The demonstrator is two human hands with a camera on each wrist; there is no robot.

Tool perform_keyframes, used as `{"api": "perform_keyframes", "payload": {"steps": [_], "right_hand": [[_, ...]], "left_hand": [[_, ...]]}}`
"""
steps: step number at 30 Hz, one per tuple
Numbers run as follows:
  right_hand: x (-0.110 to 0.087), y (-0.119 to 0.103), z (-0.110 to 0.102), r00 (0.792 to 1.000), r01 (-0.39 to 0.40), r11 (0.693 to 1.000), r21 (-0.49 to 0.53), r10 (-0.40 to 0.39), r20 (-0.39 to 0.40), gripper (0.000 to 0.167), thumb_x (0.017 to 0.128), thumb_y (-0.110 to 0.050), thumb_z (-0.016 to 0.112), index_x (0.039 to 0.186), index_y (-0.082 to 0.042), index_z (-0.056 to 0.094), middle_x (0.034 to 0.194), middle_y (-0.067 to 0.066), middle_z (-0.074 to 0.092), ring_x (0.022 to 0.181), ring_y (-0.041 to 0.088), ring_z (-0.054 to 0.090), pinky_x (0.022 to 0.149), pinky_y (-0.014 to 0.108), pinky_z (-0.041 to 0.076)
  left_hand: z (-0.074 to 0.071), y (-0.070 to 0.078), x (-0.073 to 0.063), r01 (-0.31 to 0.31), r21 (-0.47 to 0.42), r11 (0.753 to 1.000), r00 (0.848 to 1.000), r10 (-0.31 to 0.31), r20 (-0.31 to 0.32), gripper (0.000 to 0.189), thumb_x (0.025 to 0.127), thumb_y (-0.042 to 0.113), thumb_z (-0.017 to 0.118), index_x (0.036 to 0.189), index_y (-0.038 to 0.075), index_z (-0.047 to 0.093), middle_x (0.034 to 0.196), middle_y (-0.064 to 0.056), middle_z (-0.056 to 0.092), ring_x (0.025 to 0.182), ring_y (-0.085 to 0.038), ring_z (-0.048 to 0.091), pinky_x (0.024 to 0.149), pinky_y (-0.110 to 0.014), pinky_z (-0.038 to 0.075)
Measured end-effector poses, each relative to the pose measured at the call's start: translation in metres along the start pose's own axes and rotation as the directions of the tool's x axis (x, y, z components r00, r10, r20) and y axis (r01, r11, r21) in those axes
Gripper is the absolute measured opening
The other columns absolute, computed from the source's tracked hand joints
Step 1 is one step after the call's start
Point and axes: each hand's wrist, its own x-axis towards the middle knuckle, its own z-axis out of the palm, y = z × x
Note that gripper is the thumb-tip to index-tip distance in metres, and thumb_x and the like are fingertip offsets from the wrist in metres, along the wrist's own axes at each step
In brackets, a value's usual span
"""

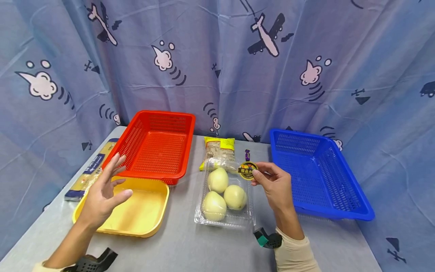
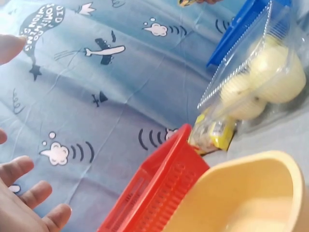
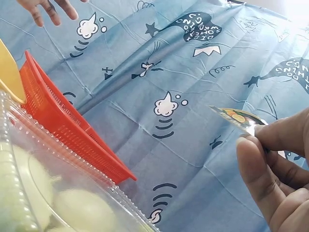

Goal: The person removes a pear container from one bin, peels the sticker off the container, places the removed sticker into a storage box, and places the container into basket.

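Note:
My right hand [image 1: 276, 185] pinches a round black-and-gold fruit label [image 1: 246, 170] between thumb and fingertips. In the head view the label overlaps the upper right corner of a clear plastic box [image 1: 238, 223]; the right wrist view shows it almost edge-on, held up in the air. Inside the box lie three round, pale yellow-green fruits [image 1: 235, 197], seemingly pears. My left hand [image 1: 102, 198] hovers over the left part of a yellow tray [image 1: 149, 228], its fingers spread and nothing held.
Behind the yellow tray stands a red basket [image 1: 159, 151], with a long gold-and-blue packet [image 1: 91, 166] beside it on the left. A yellow-topped bag [image 1: 220, 148] and a purple-wrapped candy [image 1: 247, 155] lie behind the box. To the right sits a blue basket [image 1: 312, 177]. A curtain [image 1: 217, 68] hangs behind.

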Motion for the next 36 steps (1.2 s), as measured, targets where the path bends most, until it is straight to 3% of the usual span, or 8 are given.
{"api": "perform_keyframes", "payload": {"steps": [8, 11, 18, 25, 36], "right_hand": [[0.0, 0.001, 0.001, 1.0, 0.002, 1.0, 0.003, -0.002, 0.004, 0.022, 0.083, 0.016, 0.066, 0.102, 0.024, 0.057, 0.09, 0.017, 0.069, 0.066, 0.019, 0.067, 0.054, 0.027, 0.055], [0.0, 0.001, 0.001, 1.0, 0.004, 1.0, 0.004, -0.004, 0.006, 0.022, 0.082, 0.016, 0.066, 0.102, 0.024, 0.058, 0.09, 0.017, 0.069, 0.066, 0.02, 0.067, 0.054, 0.027, 0.055], [0.001, 0.001, 0.001, 1.0, 0.014, 1.0, 0.021, -0.015, 0.01, 0.022, 0.082, 0.017, 0.065, 0.102, 0.025, 0.056, 0.089, 0.017, 0.069, 0.067, 0.02, 0.067, 0.054, 0.027, 0.055], [0.001, 0.001, 0.001, 1.0, 0.004, 1.0, 0.012, -0.004, 0.002, 0.023, 0.082, 0.018, 0.065, 0.102, 0.025, 0.056, 0.09, 0.016, 0.069, 0.068, 0.02, 0.067, 0.054, 0.027, 0.054], [0.0, 0.002, 0.001, 1.0, -0.008, 1.0, 0.005, 0.008, 0.002, 0.023, 0.082, 0.017, 0.065, 0.102, 0.024, 0.057, 0.09, 0.016, 0.069, 0.067, 0.02, 0.067, 0.054, 0.027, 0.055]], "left_hand": [[-0.011, -0.006, -0.005, -0.051, -0.031, 0.998, 0.998, 0.051, -0.026, 0.094, 0.074, -0.022, 0.058, 0.154, 0.01, 0.022, 0.153, -0.01, 0.027, 0.128, -0.027, 0.027, 0.096, -0.025, 0.03], [-0.016, -0.006, -0.007, -0.052, 0.022, 0.998, 0.998, 0.053, -0.042, 0.095, 0.073, -0.022, 0.059, 0.154, 0.011, 0.023, 0.153, -0.009, 0.028, 0.127, -0.026, 0.027, 0.096, -0.024, 0.03], [-0.027, -0.009, -0.012, -0.012, 0.161, 0.987, 0.998, 0.021, -0.058, 0.096, 0.075, -0.018, 0.06, 0.155, 0.015, 0.02, 0.155, -0.008, 0.025, 0.126, -0.019, 0.029, 0.095, -0.019, 0.031], [-0.034, -0.013, -0.017, 0.032, 0.225, 0.974, 0.996, -0.012, -0.09, 0.097, 0.075, -0.015, 0.064, 0.155, 0.02, 0.021, 0.155, -0.006, 0.025, 0.127, -0.015, 0.03, 0.094, -0.018, 0.031], [-0.051, -0.026, -0.03, 0.11, 0.341, 0.934, 0.986, -0.06, -0.156, 0.096, 0.078, -0.007, 0.07, 0.156, 0.022, 0.02, 0.155, -0.005, 0.024, 0.125, -0.007, 0.027, 0.091, -0.012, 0.027]]}}
